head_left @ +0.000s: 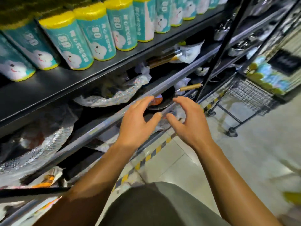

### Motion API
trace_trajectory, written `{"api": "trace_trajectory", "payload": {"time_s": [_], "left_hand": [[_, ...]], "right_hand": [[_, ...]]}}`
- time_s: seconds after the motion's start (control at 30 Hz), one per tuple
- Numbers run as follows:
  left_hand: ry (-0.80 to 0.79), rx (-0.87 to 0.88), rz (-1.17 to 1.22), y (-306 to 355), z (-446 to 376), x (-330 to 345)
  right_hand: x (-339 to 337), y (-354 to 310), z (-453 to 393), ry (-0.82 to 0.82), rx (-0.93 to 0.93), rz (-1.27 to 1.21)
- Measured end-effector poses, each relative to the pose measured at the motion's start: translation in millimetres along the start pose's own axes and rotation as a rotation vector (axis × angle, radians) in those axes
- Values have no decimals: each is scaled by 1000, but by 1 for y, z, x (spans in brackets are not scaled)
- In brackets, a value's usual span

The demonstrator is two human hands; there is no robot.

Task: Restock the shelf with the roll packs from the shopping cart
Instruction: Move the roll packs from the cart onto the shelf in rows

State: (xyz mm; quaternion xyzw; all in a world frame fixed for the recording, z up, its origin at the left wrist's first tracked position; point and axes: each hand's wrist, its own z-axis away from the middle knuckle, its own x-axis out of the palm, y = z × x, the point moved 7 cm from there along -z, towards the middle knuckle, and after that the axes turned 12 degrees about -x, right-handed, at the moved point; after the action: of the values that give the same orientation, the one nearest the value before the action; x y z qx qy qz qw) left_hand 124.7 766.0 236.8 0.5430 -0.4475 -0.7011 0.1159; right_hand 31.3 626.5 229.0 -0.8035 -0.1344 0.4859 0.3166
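Hovering hands: left hand (pixel 138 121) and right hand (pixel 190 123) empty, fingers loosely spread, below shelf (pixel 65 85).
Roll packs (pixel 78 44): upright on shelf.

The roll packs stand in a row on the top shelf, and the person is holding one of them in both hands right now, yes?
Not quite. The roll packs do stand in a row on the top shelf, but the head view shows both hands empty: the left hand and right hand hover with loosely curled fingers in front of the lower shelves, holding nothing.
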Motion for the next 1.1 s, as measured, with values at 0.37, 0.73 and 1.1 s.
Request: {"api": "trace_trajectory", "payload": {"time_s": [0.37, 0.73, 1.1], "left_hand": [[-401, 58, -68, 91, 4, 206], [-636, 174, -146, 182, -79, 367], [-821, 512, -225, 335, -138, 520]], "right_hand": [[-136, 156, 89, 80, 348, 191], [-218, 307, 98, 167, 652, 239], [-295, 422, 123, 337, 993, 211]]}}
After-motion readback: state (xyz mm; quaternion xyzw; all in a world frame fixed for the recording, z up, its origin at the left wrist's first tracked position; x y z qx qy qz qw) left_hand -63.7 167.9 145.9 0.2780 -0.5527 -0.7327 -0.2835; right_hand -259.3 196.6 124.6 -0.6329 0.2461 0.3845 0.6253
